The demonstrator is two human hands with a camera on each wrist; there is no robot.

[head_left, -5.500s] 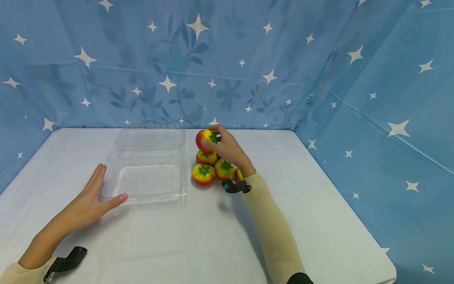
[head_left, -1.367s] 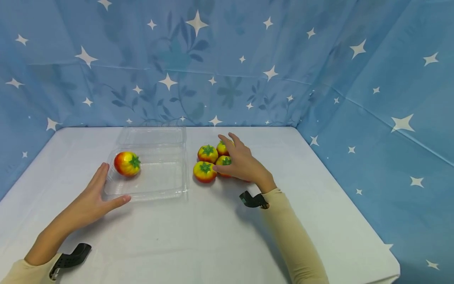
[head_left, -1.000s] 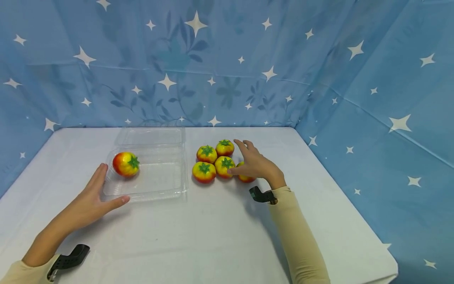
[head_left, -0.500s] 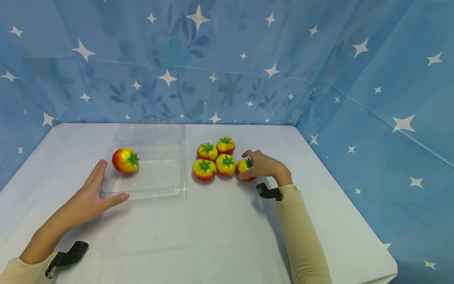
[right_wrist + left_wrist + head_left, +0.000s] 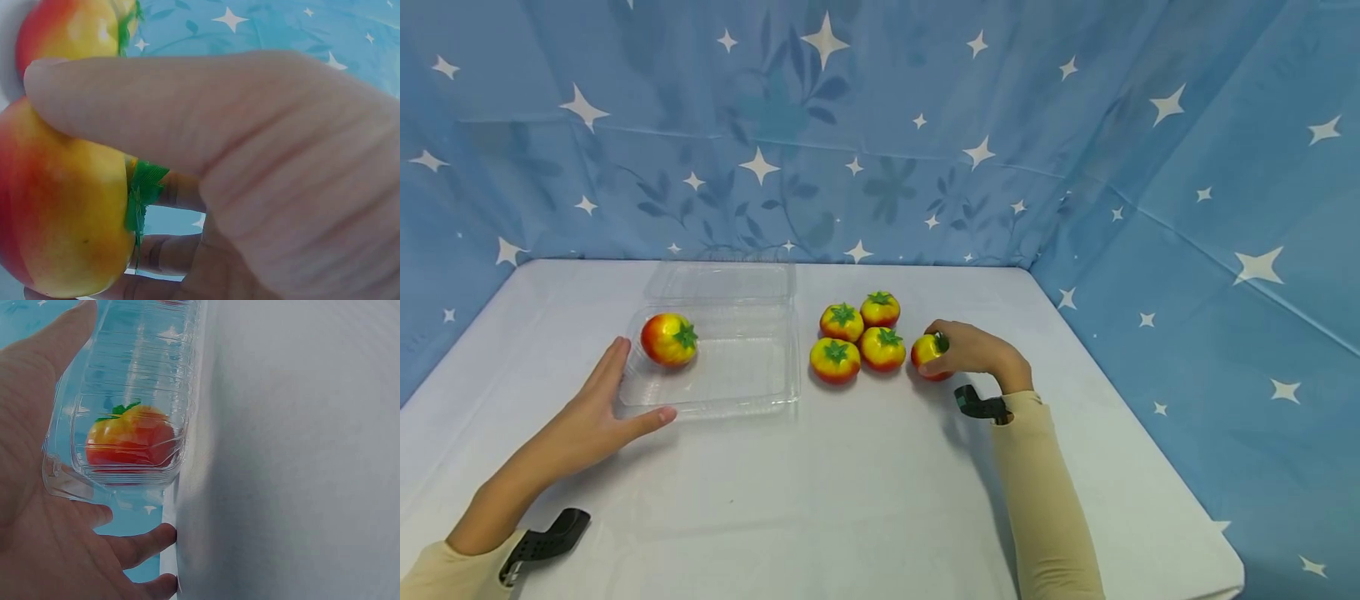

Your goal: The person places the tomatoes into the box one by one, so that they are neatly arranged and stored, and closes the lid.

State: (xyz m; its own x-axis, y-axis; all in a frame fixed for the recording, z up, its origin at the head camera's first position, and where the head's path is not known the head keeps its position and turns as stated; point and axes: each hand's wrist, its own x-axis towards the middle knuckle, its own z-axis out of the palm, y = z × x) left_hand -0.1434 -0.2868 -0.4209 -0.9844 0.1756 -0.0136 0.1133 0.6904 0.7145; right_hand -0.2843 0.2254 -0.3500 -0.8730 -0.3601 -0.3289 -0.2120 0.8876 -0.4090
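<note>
My right hand (image 5: 973,348) grips a red-and-yellow toy tomato (image 5: 928,357) with a green leafy top, just right of a group of similar ones. In the right wrist view, the thumb lies across the held tomato (image 5: 69,206) and the other fingers reach round its leafy side. My left hand (image 5: 583,425) rests with fingers straight and thumb spread at the near left corner of a clear plastic clamshell box (image 5: 737,408). Inside that box, at its left, lies one toy tomato (image 5: 668,339) on its side, which also shows through the wall in the left wrist view.
Several toy tomatoes stand close together mid-table, among them a near-left tomato (image 5: 835,360) and a far-right tomato (image 5: 880,309). The box's open lid (image 5: 718,281) lies flat toward the back edge. A blue star-patterned curtain (image 5: 880,125) bounds the white table (image 5: 820,508).
One toy tomato has gone from the pile into the box. My right hand has come back, taken hold of the rightmost tomato and shifted it slightly right. The left hand stays at the box.
</note>
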